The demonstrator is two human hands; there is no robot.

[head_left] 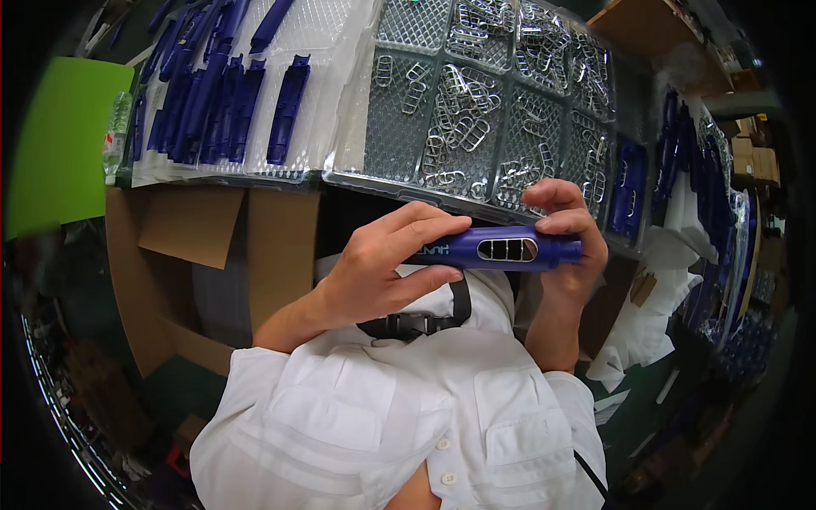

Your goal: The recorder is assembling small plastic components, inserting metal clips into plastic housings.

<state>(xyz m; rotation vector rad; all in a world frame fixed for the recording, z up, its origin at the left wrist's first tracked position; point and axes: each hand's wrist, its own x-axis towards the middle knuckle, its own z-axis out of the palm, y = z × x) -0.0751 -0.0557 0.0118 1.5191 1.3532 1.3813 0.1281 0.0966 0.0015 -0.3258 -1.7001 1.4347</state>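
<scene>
A long blue plastic housing (466, 254) lies level across both hands in front of my waist. It has an oval window with a shiny chrome frame (507, 249) set in its side, and a narrower end at the right. My left hand (378, 255) grips the left end between the fingers above and the thumb below. Around the right end my right hand (574, 234) is curled, its index finger raised and bent near the tray. Just beyond is a clear compartment tray (382, 180) holding many loose chrome oval frames (463, 106).
Blue half-shells (289, 110) lie on a white-lined tray to the far left, more blue parts (627, 191) at the right. An opened cardboard box (285, 255) stands at my left, near a plastic bottle (116, 136) and a green panel (64, 144). White sheeting (637, 327) hangs at right.
</scene>
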